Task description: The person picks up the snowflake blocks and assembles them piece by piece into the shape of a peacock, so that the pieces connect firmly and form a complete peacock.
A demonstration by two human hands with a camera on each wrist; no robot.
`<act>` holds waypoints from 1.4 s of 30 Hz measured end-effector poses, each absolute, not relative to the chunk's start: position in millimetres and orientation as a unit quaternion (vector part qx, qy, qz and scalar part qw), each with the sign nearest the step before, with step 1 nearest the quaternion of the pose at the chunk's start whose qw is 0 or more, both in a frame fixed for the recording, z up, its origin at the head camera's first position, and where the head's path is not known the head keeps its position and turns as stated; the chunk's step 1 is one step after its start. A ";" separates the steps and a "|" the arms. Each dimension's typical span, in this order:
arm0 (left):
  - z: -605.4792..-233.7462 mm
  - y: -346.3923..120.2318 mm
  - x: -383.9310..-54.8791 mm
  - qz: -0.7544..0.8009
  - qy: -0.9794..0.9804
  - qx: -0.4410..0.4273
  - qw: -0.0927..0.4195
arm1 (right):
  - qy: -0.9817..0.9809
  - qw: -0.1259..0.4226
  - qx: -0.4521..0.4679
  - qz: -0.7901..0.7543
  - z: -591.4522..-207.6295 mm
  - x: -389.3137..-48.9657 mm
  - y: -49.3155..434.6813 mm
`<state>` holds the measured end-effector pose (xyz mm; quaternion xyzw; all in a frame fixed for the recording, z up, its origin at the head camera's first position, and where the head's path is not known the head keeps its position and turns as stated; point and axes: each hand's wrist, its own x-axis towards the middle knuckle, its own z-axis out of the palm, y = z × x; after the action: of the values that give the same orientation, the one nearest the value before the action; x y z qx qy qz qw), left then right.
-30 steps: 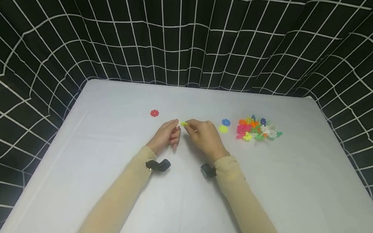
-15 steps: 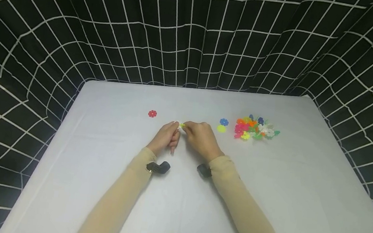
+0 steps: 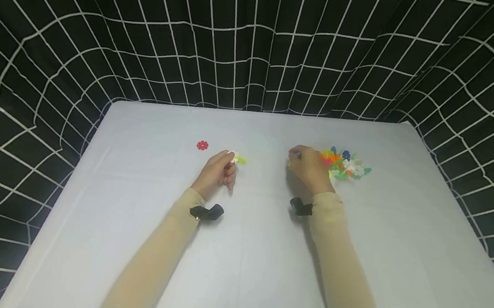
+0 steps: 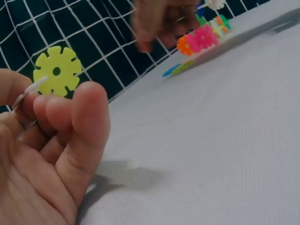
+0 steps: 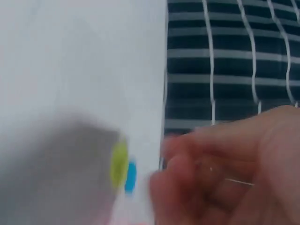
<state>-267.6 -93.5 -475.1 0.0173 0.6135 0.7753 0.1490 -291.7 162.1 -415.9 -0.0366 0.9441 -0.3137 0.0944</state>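
My left hand (image 3: pixel 217 172) pinches a white flower-shaped plastic disc (image 4: pixel 31 90) between thumb and finger. Slotted into that disc is a yellow-green notched disc (image 4: pixel 58 70), standing out beyond the fingertips. In the head view the yellow-green one points right, off the left fingertips. My right hand (image 3: pixel 310 166) hovers over a blue disc (image 5: pixel 131 177) and a yellow disc (image 5: pixel 119 164) lying on the table. Its fingers (image 5: pixel 180 173) are loosely bent with nothing visible between them, though blurred. The head view shows only slivers of those two discs.
A heap of mixed-colour flower discs (image 3: pixel 347 165) lies right of my right hand, partly hidden by it. One red disc (image 3: pixel 202 145) lies alone behind the left hand. The white table (image 3: pixel 241 254) backs onto a black curtain (image 3: pixel 258 45) with white grid lines.
My right hand has let go of the yellow-green disc and moved right to the blue and yellow discs. My left hand stays nearly in place, still pinching the white disc.
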 end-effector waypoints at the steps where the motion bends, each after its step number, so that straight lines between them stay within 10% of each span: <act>1: -475.2 -93.9 -267.7 0.777 0.611 0.017 0.149 | 0.947 0.113 -0.016 -0.301 -415.9 -292.4 167.5; 6: -476.9 -96.3 -267.5 0.781 0.608 0.028 0.142 | 0.947 0.191 -0.001 -0.258 -419.8 -293.7 176.7; 29: -480.7 -98.4 -270.4 0.798 0.586 0.025 0.137 | 0.958 0.196 -0.041 -0.205 -419.1 -293.6 176.3; 42: -476.9 -97.0 -270.2 0.812 0.568 -0.019 0.136 | 0.875 0.165 -0.134 -0.435 -416.7 -281.9 114.1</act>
<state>-270.2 -97.0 -476.9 -0.0189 0.5675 0.8119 0.1356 -281.9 114.1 -416.7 -0.1339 0.8752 -0.4346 0.1651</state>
